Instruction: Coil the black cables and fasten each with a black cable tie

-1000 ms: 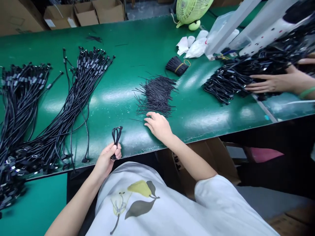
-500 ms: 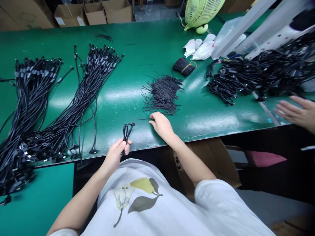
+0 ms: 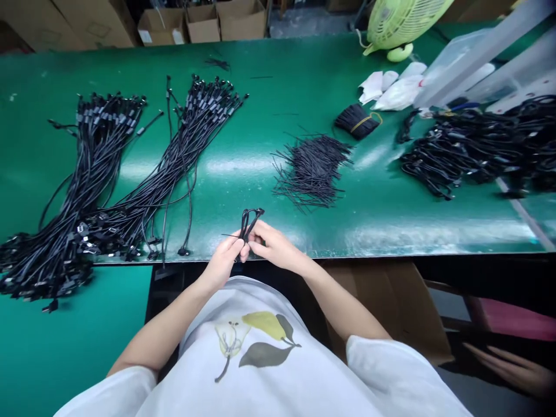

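A black cable (image 3: 251,218), folded into loops, stands up from between the fingers of my left hand (image 3: 223,260), which is closed around its lower part. My right hand (image 3: 278,248) is pinched against the loops from the other side. One thin black twist tie (image 3: 228,235) crosses at the cable, its free end sticking out to the left above my left hand; the part in my right fingers is hidden. Beyond my hands lies a loose pile of twist ties (image 3: 310,171). Behind it rests a bundle of ties (image 3: 356,121) with a yellow band.
Long straight cables (image 3: 174,153) lie in two bunches on the left of the green table (image 3: 243,121). Coiled cables (image 3: 473,145) are heaped at right, near white packets (image 3: 397,95) and a green fan (image 3: 399,26). A co-worker's hand (image 3: 512,368) shows at lower right.
My right hand has moved left from beside the tie pile to the looped cable, bringing the twist tie. The view has shifted, and the co-worker's hand is now lower, off the table.
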Motion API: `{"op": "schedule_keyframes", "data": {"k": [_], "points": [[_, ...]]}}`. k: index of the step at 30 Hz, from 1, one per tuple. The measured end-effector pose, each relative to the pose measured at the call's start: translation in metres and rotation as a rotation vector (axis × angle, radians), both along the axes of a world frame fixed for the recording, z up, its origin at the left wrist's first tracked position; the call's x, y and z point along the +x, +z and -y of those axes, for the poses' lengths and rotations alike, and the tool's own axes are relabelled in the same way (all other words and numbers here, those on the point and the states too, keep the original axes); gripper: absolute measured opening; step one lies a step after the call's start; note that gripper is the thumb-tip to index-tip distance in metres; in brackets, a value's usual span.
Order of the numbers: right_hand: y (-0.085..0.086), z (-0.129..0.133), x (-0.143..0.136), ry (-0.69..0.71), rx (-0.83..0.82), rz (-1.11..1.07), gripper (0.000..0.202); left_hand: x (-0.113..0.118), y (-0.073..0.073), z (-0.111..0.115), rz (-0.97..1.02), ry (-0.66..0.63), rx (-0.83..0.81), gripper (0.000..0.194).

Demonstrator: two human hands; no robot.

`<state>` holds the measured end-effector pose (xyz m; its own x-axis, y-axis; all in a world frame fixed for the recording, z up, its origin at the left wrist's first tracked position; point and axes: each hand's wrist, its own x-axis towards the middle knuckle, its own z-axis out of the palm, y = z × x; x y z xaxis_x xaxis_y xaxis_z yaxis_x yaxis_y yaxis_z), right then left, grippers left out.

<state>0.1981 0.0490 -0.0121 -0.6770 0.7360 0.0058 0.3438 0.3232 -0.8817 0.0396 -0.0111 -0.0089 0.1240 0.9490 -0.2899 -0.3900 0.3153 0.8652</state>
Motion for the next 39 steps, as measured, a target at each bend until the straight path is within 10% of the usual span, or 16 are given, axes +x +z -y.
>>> {"op": "schedule_keyframes", "data": {"k": [5,11,15,22,30,39], "points": [[-0.002,0.011,-0.009,-0.092,0.043,-0.025,0.015,-0.007,0.006,-0.004,-0.154,0.04,0.095,0.047],[0.01,0.014,-0.007,-0.002,1.076,0.237,0.023,-0.013,0.002,-0.005,-0.568,-0.033,0.157,0.043],[0.021,0.002,-0.011,0.302,1.405,0.235,0.026,-0.019,-0.007,-0.008,-0.786,-0.162,0.175,0.04],[0.044,-0.004,-0.017,0.55,1.511,0.445,0.026,-0.025,-0.005,-0.013,-0.236,-0.216,-0.104,0.055],[0.043,-0.001,-0.027,0.649,1.567,0.605,0.031,-0.022,0.003,-0.006,-0.33,-0.216,-0.128,0.072],[0.032,-0.031,-0.056,0.139,0.899,0.668,0.02,-0.02,0.018,-0.031,-0.484,0.044,-0.108,0.081]]}}
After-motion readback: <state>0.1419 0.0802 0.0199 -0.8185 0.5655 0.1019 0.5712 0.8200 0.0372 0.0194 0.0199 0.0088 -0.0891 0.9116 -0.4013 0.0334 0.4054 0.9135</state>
